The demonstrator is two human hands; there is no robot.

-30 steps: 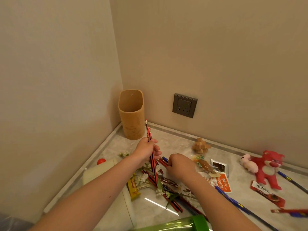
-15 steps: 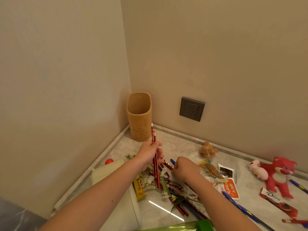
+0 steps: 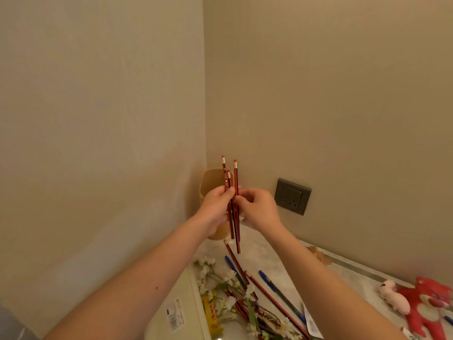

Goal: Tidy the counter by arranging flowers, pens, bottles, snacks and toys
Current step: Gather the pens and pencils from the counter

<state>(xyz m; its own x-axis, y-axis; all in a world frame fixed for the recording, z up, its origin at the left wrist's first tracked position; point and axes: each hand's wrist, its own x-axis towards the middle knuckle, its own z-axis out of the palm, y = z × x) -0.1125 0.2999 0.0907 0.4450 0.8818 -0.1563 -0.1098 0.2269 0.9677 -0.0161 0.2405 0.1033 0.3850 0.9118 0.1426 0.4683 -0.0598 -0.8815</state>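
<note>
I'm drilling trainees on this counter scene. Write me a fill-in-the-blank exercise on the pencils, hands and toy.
1. Both hands hold a bunch of red ____ in front of the holder.
2. The eraser ends of the held bunch point ____.
3. The left hand and right hand are raised above the ____.
4. The red plush toy lies at the far ____ of the view.

Missing words: pencils; up; counter; right

A dark grey wall socket (image 3: 292, 196) is sitting on the beige right wall (image 3: 343, 94), above the marble desk (image 3: 269, 256). The left wall (image 3: 98, 119) is meeting it at the corner.
</note>
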